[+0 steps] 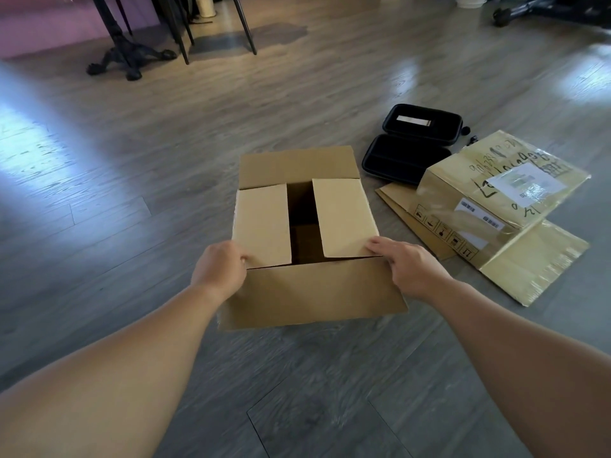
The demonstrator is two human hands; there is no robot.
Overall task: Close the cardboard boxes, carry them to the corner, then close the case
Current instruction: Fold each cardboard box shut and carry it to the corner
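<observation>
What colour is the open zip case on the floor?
Black, inside and out; the case shows best in the head view.

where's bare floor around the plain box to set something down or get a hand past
Bare floor spreads left of the plain box, out to the table base, and also lies beyond the box's far flap. The near floor between the forearms is bare too. The right is crowded: the open black case and the taped box on flattened cardboard leave only a narrow strip.
</observation>
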